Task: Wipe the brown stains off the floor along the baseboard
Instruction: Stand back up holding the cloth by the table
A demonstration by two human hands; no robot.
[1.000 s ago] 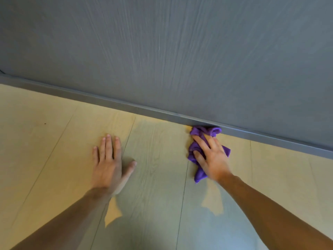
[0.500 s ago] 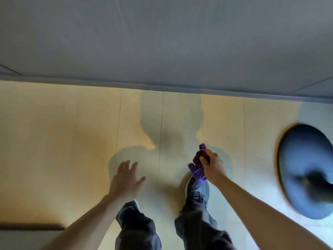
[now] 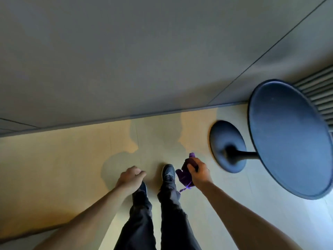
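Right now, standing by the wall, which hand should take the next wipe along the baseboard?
Right. The right hand already grips the purple cloth, bunched in its fingers. The left hand is loosely curled and holds nothing. Both hang well above the floor, so either must come down toward the baseboard.

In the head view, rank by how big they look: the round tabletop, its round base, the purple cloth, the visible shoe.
1. Round tabletop, though it is nearer the camera.
2. Round base.
3 and 4. Purple cloth and shoe look alike; the right hand hides part of the cloth.
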